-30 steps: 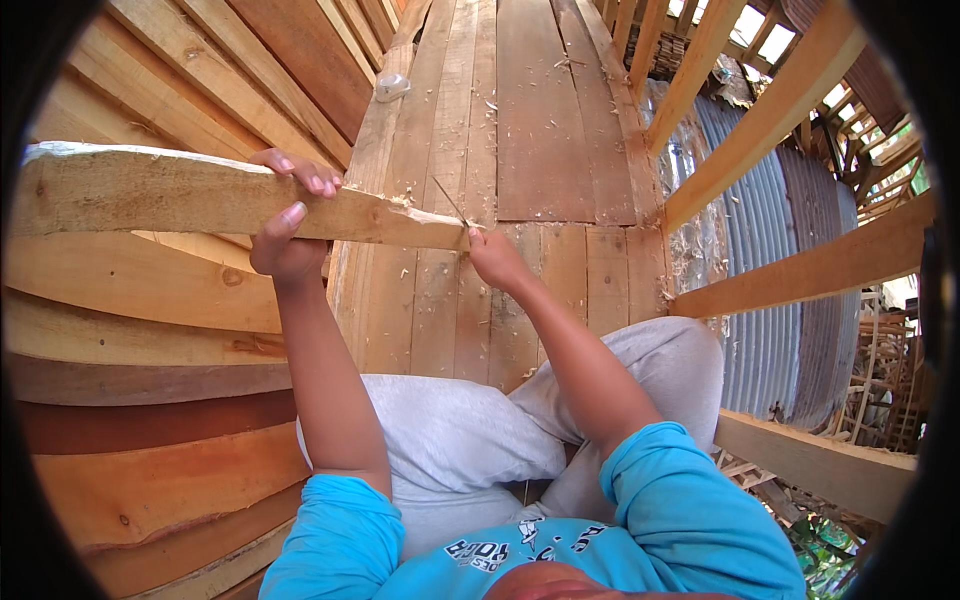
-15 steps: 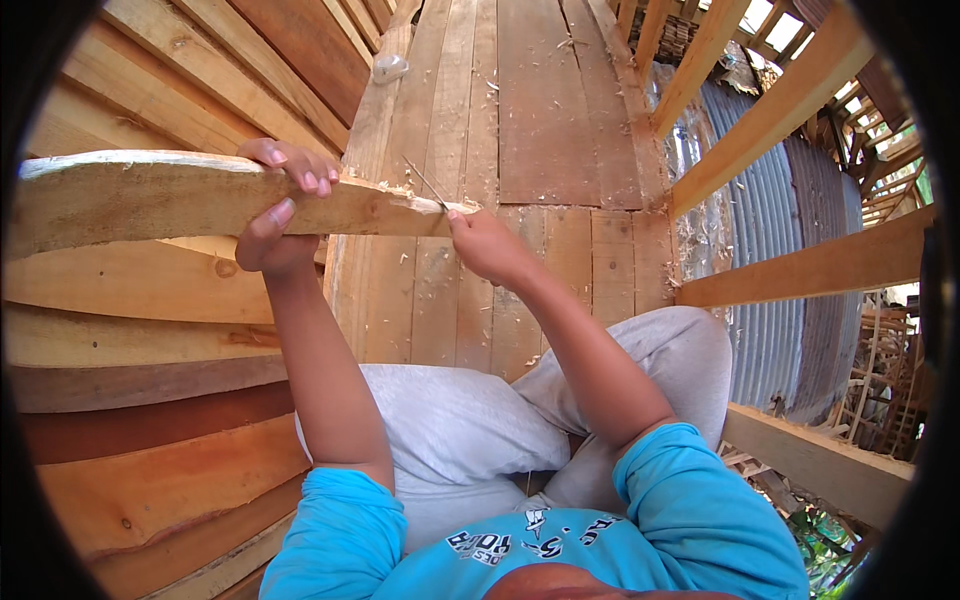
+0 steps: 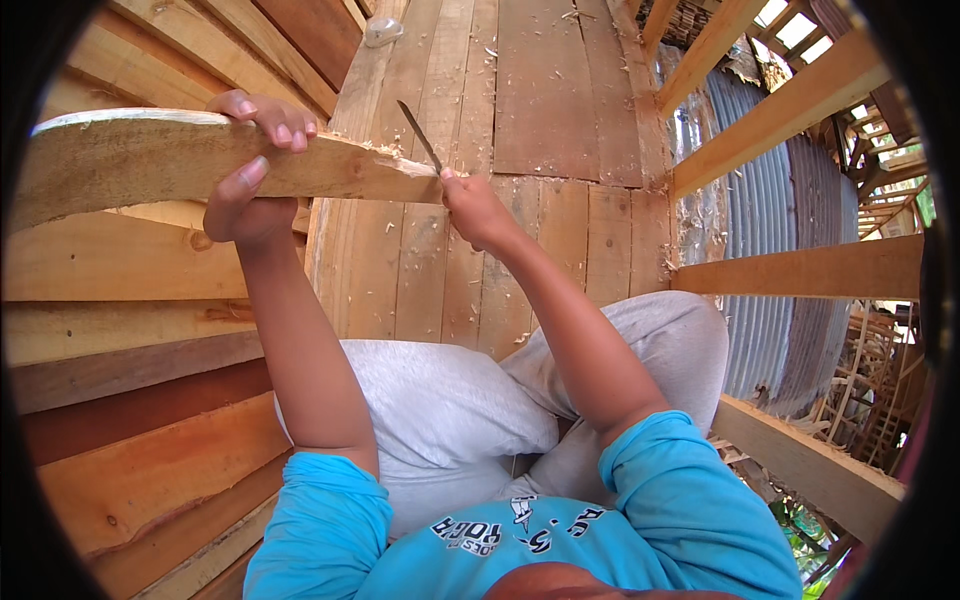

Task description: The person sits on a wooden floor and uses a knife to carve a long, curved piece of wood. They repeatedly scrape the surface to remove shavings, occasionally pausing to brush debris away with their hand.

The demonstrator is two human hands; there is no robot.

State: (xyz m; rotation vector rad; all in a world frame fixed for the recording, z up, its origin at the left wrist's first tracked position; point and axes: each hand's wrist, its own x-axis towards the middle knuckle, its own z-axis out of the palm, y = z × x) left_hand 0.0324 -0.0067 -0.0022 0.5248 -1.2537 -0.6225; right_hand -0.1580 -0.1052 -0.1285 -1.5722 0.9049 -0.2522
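A long curved wooden board point(image 3: 120, 170) runs in from the left, its near end roughly whittled with splintered shavings along the upper edge. My left hand point(image 3: 252, 165) is wrapped round the board, fingers over the top edge and thumb on the near face. My right hand point(image 3: 472, 208) is closed round the handle end of a knife point(image 3: 419, 137), whose thin dark blade points up and to the left, past the board's right end. The knife's handle is mostly hidden in my fist.
Stacked timber planks point(image 3: 140, 255) line the left side. Wood shavings lie scattered over the plank floor point(image 3: 570, 110). A small clear plastic object point(image 3: 383, 32) sits at the far left of the floor. On the right stand wooden rails point(image 3: 800, 268) with corrugated metal sheets point(image 3: 755, 200) beyond.
The knife blade has swung more upright, away from the board's whittled edge. Both hands and the board sit slightly higher and further left in view.
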